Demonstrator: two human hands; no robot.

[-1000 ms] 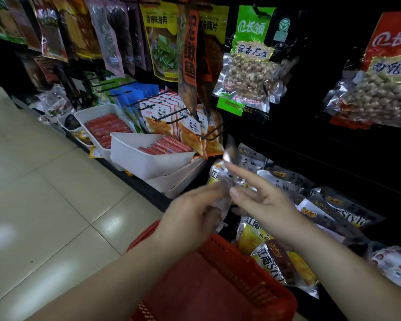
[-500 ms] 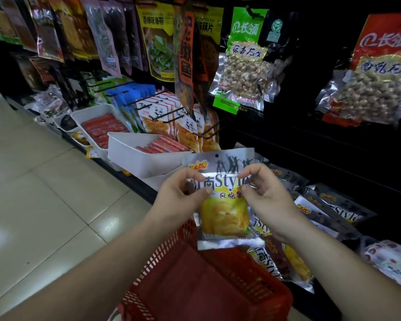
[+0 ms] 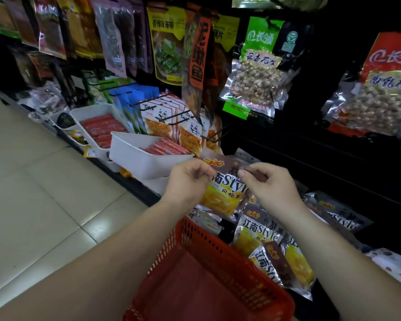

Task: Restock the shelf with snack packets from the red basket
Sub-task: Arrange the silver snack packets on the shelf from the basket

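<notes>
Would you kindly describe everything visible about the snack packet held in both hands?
The snack packet is a glossy foil pouch: dark top band, silver edges, large lettering, a yellow food picture below. It hangs roughly upright, front toward the camera. The left hand and right hand pinch its top corners, holding it above the red basket, before a pile of similar packets.
</notes>
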